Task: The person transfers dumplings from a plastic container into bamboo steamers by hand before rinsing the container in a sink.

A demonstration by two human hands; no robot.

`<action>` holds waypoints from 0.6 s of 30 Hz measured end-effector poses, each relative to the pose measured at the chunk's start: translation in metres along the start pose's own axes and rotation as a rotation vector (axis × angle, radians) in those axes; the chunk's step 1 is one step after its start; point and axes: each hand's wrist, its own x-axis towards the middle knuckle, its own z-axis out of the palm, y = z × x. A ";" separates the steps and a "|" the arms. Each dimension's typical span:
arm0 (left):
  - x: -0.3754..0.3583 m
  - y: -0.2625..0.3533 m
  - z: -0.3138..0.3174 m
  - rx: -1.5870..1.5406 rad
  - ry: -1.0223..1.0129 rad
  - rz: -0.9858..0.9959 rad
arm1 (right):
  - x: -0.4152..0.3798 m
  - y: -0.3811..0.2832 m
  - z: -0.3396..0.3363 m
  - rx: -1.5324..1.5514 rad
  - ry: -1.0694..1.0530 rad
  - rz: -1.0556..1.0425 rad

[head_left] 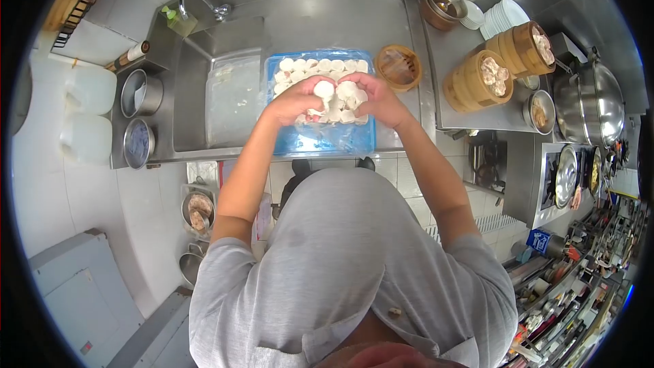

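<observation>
In the blue tray [286,142] on the steel counter lie rows of small, round white dumplings [338,65], with clear plastic film around them. My left hand [300,99] is closed on a white dumpling [323,90], held over the tray. Beside it, my right hand [379,99] has its fingers curled round a clump of white dumplings [349,93]. The two hands are close together, thumbs and fingertips facing each other. A round bamboo steamer [417,76] stands right of the tray, near my right hand.
Bamboo baskets [464,88] topped with pale dumplings stand on the right counter, near stacked white plates [505,19] and a large steel pot [589,102]. Left of the tray is a sink [184,95] with a faucet [221,11]. Steel pots [139,143] stand at the far left.
</observation>
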 end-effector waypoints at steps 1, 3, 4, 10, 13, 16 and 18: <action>-0.006 0.004 -0.003 0.015 0.014 -0.016 | -0.001 0.000 -0.002 0.071 -0.005 0.038; -0.007 0.005 -0.007 0.261 0.181 -0.042 | -0.004 0.007 -0.006 0.281 0.041 0.109; -0.006 0.006 -0.007 0.383 0.265 -0.053 | -0.005 0.013 -0.008 0.386 0.063 0.145; 0.006 -0.009 0.007 1.320 0.611 0.401 | -0.007 0.025 -0.007 0.102 0.117 0.071; 0.007 0.003 0.031 0.605 0.188 0.299 | -0.010 0.007 -0.001 0.152 0.080 0.118; 0.017 -0.003 0.033 0.421 0.196 0.211 | -0.016 -0.001 0.005 0.253 0.187 0.072; 0.019 -0.007 0.039 0.357 0.233 0.288 | -0.023 -0.003 0.004 0.363 0.211 0.025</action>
